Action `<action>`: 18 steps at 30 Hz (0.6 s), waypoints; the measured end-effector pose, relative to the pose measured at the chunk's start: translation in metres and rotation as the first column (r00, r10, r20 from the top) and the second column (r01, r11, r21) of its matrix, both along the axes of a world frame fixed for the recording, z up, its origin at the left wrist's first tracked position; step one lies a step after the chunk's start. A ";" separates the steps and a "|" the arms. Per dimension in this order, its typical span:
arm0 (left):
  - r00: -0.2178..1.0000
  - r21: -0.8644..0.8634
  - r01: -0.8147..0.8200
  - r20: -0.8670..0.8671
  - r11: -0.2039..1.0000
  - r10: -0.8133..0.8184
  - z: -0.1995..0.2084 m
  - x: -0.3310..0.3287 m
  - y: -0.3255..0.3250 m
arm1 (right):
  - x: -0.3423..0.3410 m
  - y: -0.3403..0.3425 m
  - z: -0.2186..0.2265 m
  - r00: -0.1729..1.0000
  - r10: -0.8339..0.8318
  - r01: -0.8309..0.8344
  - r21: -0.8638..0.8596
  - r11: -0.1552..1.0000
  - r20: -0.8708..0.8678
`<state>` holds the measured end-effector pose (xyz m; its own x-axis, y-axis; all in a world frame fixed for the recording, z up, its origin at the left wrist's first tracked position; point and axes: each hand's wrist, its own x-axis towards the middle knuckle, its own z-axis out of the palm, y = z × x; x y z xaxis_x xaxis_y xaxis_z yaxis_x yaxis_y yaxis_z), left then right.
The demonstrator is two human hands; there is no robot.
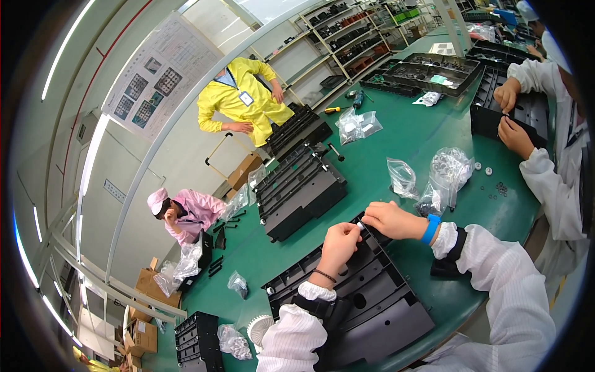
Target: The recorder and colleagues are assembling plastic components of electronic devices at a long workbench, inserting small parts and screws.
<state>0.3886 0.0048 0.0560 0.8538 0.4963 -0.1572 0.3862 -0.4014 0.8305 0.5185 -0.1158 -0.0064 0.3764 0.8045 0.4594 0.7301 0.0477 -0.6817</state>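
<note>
A large black plastic housing (pixel 378 310) with ribs and holes lies on the green table in front of me. At its far edge my left hand (pixel 338 251) is closed in a pinch on a small white plastic part (pixel 361 227). My right hand (pixel 393 221), with a blue band at the wrist, is closed on the same white part from the other side. The fingers cover much of that part, and its exact shape cannot be made out. My forearms hide some of the housing's near side.
Beyond stands another black housing (pixel 300 192). Bags of small parts (pixel 449 170) lie right of it, near loose black rings (pixel 501 189). A white fan-like part (pixel 260 328) sits by my left forearm. A co-worker's hands (pixel 509 111) work at the right; others are across the table.
</note>
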 end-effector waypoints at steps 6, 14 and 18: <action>1.000 0.001 -0.006 -0.003 1.000 0.006 -0.002 0.001 0.000 | -0.004 0.002 -0.004 0.997 -0.044 0.047 -0.044 0.998 0.058; 1.000 0.003 0.001 0.016 1.000 -0.001 -0.002 0.001 0.000 | -0.010 0.007 -0.007 0.981 -0.155 0.143 0.107 0.984 0.116; 1.000 0.002 0.004 0.009 1.000 -0.004 -0.002 0.002 0.000 | -0.017 0.010 0.000 0.961 -0.274 0.275 0.009 0.962 -0.037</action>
<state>0.3906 0.0048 0.0541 0.8571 0.4934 -0.1484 0.3772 -0.4045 0.8331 0.5013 -0.1063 -0.0062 0.5976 0.6618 0.4526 0.6924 -0.1415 -0.7075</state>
